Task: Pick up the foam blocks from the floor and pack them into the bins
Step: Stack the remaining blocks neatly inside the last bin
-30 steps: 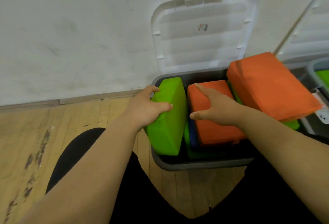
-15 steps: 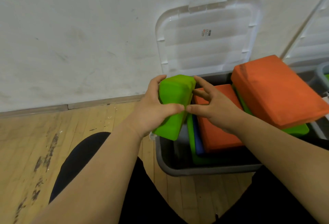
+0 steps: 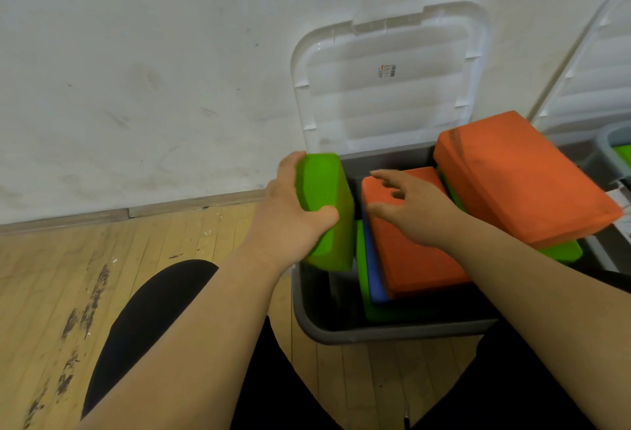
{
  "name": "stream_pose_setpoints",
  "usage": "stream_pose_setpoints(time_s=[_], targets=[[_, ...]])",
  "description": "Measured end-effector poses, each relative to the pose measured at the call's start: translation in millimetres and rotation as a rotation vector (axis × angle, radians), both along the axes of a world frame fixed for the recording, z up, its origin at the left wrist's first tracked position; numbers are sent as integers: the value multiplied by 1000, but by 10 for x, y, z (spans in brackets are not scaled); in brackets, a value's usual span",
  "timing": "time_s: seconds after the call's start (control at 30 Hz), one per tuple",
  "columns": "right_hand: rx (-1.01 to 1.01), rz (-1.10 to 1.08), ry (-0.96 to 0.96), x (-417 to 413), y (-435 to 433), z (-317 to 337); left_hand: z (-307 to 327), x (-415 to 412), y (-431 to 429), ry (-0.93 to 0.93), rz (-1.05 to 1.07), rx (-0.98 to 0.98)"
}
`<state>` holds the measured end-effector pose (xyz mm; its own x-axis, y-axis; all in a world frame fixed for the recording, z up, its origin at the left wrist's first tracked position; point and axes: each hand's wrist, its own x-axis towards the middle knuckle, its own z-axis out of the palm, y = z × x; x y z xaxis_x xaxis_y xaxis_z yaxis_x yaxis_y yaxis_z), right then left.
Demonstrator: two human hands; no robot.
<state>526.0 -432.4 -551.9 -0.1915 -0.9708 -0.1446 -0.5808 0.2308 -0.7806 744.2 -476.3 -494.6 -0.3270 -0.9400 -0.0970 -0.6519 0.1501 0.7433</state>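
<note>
Our left hand clamps the green block on edge — long axis near-to-far — over the bin's left gap; right hand spread, empty.

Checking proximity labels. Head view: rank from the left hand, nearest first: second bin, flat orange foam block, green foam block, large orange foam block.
1. green foam block: gripped by the left hand, grey bin left side.
2. flat orange foam block: bin's middle.
3. large orange foam block: propped on top, right.
4. second bin: far right edge.
</note>
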Motion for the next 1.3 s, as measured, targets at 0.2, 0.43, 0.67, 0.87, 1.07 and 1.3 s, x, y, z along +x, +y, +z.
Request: stream_pose_setpoints(time_s=[0.2, 0.43, 0.67, 0.87, 1.07, 1.3], targets=[[516, 161, 542, -188, 64, -151, -172, -52, 20, -169, -34, 233], [483, 142, 545, -221, 77, -132, -307, -94, 18, -251, -77, 277], [463, 123, 519, -235, 112, -147, -657, -181, 23, -451, -172, 428], [447, 46, 500, -243, 136, -220, -923, -293, 128, -846, -291, 499], [511, -11, 501, -272, 180, -214, -722, -404, 152, -780, -405, 363], [486, -103, 385, -347, 177, -141, -843, -485, 356, -321, -337, 653]])
